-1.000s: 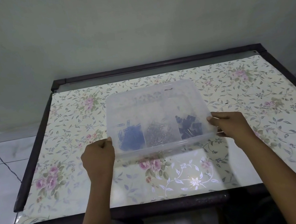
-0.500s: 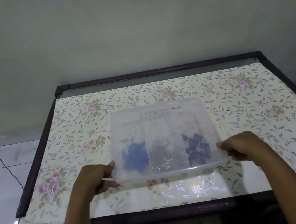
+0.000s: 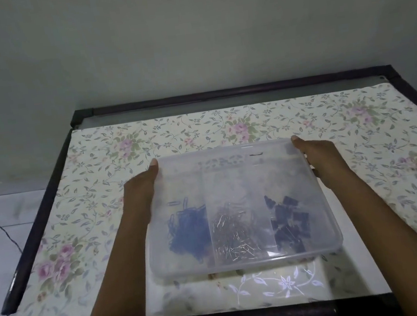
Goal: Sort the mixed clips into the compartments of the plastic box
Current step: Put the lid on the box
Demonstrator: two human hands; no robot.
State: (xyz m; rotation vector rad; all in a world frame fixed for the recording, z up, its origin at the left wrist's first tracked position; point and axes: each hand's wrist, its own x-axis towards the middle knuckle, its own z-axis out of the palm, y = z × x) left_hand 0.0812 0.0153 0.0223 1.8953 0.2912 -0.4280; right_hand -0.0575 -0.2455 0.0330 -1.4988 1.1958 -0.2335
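Left hand (image 3: 140,190) and right hand (image 3: 320,160) pinch the plastic box (image 3: 243,266) at ten and two o'clock: keep it level, clips (image 3: 187,229) separated.

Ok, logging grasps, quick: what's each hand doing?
Left hand: holding the plastic box by its left edge.
Right hand: holding the same box's right edge.

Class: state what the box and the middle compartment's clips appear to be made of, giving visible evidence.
Box: likely translucent plastic, frosted finish; contents show hazily through it. Middle clips: probably bare metal; thin, silvery, with bright glints.
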